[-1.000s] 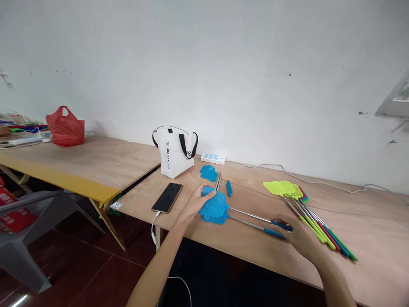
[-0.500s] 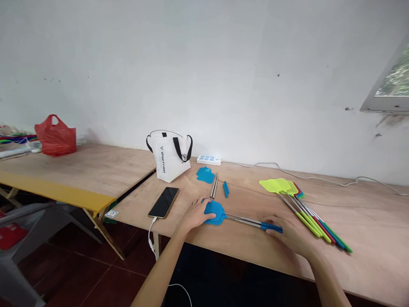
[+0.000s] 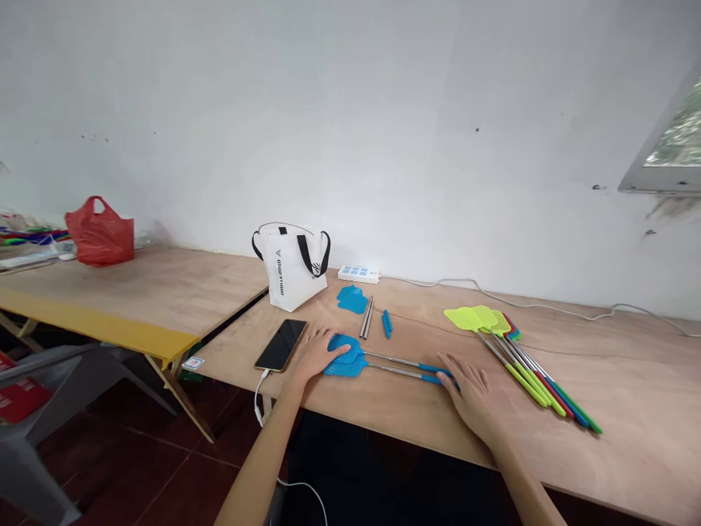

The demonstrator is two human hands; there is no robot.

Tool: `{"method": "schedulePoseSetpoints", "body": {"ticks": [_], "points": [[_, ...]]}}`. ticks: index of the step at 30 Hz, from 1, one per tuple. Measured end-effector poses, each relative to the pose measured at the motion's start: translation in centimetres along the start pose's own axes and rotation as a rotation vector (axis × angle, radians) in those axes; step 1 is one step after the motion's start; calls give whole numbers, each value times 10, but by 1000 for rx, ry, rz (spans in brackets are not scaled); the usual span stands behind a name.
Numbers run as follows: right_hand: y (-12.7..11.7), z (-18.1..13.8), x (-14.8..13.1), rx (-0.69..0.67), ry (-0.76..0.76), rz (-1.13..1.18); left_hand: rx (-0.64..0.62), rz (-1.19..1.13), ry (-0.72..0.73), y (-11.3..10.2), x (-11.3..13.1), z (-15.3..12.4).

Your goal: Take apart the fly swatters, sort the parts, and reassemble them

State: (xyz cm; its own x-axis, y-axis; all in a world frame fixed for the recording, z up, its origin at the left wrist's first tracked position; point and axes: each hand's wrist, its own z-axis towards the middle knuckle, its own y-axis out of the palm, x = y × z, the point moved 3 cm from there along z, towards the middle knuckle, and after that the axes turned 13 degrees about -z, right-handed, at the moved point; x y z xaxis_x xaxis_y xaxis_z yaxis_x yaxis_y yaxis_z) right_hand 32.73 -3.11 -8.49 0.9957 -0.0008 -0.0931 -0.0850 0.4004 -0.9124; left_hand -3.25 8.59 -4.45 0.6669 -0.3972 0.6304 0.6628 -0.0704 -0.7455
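Two blue fly swatters (image 3: pixel 377 361) lie flat on the wooden table (image 3: pixel 602 431), heads to the left, metal rods running right to blue grips. My left hand (image 3: pixel 315 353) rests on their mesh heads, fingers spread over them. My right hand (image 3: pixel 471 391) lies flat and open at the blue grips, touching them. Behind them lie a loose blue swatter head (image 3: pixel 351 299), two bare metal rods (image 3: pixel 366 317) and two blue grips (image 3: pixel 386 322).
A phone (image 3: pixel 281 345) on a white cable lies left of my left hand. A white tote bag (image 3: pixel 293 267) and a power strip (image 3: pixel 358 274) stand by the wall. Several yellow, green, red and blue swatters (image 3: pixel 520 358) lie at right. A red bag (image 3: pixel 99 231) sits far left.
Both hands slid the two blue swatters leftward and laid them flat. My right hand has flattened out at the grips; the left one stays on the heads.
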Motion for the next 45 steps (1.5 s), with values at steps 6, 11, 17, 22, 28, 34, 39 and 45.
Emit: {"method": "schedulePoseSetpoints", "body": {"ticks": [6, 11, 17, 22, 28, 34, 39, 45], "points": [[9, 1, 42, -25, 149, -76, 19, 36, -6, 9, -3, 1], [8, 2, 40, -16, 129, -160, 26, 38, -1, 10, -5, 1], [5, 5, 33, 17, 102, -237, 19, 50, 8, 11, -6, 3], [6, 4, 32, 17, 79, -249, 15, 41, 10, 12, -8, 4], [0, 2, 30, 29, 77, -243, 34, 37, 19, 15, -12, 5], [1, 2, 30, 16, 73, -254, 25, 35, 11, 13, -8, 4], [5, 2, 32, -2, 81, -266, 25, 42, 6, 14, -6, 4], [7, -2, 34, -2, 60, -209, 14, 64, -7, 13, -5, 3]]}}
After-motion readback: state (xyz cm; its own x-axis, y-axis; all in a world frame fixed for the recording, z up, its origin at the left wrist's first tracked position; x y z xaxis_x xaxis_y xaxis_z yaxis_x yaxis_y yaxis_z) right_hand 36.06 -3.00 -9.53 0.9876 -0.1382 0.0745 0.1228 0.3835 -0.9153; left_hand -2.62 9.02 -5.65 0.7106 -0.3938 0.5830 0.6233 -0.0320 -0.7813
